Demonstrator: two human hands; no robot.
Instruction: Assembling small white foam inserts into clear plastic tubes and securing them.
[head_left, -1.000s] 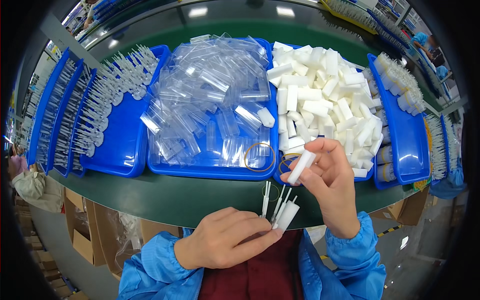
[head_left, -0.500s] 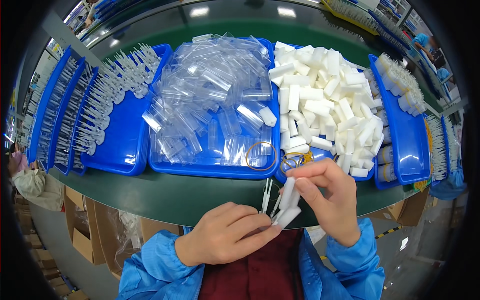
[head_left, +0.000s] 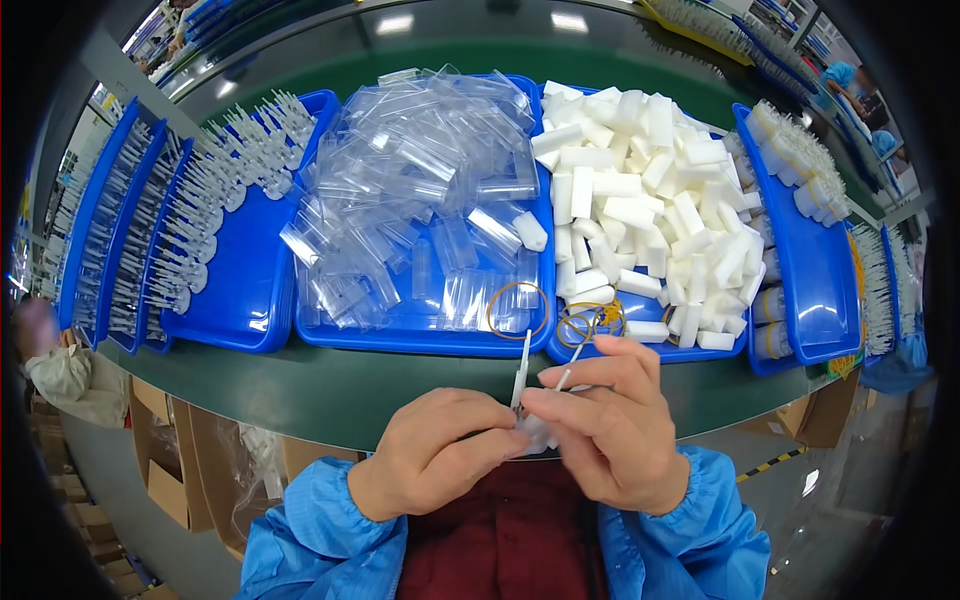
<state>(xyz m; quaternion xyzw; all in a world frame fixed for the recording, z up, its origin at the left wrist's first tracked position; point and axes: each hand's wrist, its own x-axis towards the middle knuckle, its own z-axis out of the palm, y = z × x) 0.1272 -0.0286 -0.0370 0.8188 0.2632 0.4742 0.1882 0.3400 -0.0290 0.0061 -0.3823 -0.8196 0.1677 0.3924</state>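
Note:
My left hand is closed on slim white-tipped rods, which stick up past its fingertips. Close against it, my right hand pinches another slim white-tipped rod between thumb and fingers. Between the two hands, low down, a whitish piece shows in part; fingers cover most of it. Just beyond the hands, an elastic band lies over the edge of a blue tray of clear plastic sleeves. White foam blocks fill the neighbouring tray, with more yellow bands at its near end.
At the left, blue trays hold upright white-stemmed pieces. Another blue tray with bundled pieces is tilted at the right. Cardboard boxes sit below the green table. Other people work farther off.
My right hand has come down and left against my left hand. The white foam piece it held upright is now mostly hidden low between the hands, and its fingers pinch a slim rod.

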